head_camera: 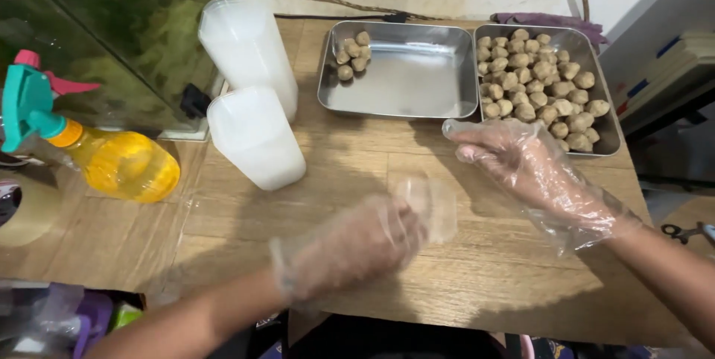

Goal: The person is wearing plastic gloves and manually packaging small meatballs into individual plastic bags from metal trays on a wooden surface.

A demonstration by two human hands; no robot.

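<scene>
Both my hands wear thin clear plastic gloves. My left hand [350,247] is blurred over the wooden table [462,277], its fingers closed on a small clear plastic piece [433,206]; whether that is a bag or a cup I cannot tell. My right hand [521,165] hovers with fingers spread and nothing in it, just in front of the right steel tray [588,37], which is full of brown meatballs [540,83]. The left steel tray [410,80] holds only several meatballs [351,53] in its far left corner.
Two stacks of clear plastic cups [249,53] [257,139] lie on their sides left of the trays. A yellow spray bottle [112,158] with a teal head lies at the left by a glass tank [112,31]. Scissors [689,232] lie at the far right.
</scene>
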